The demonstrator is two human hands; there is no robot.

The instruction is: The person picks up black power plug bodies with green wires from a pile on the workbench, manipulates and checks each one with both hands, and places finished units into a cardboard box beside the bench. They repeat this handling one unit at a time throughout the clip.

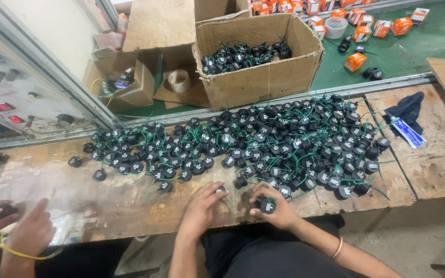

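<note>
A big heap of small round black parts with green wires (284, 144) covers the worn wooden bench (428, 170). My right hand (279, 208) is at the bench's front edge, closed around one black round part (268, 205) with a green wire. My left hand (202, 206) rests next to it, fingers curled over another small black part (220, 190) on the bench. Both hands sit just in front of the heap.
An open cardboard box (263, 77) holding more black parts stands behind the bench. Other boxes, tape rolls (179, 80) and orange cartons (355, 62) lie beyond. A control panel (11, 103) is at left. Another person's hands (16, 226) work at the lower left. A dark cloth (407, 109) lies at right.
</note>
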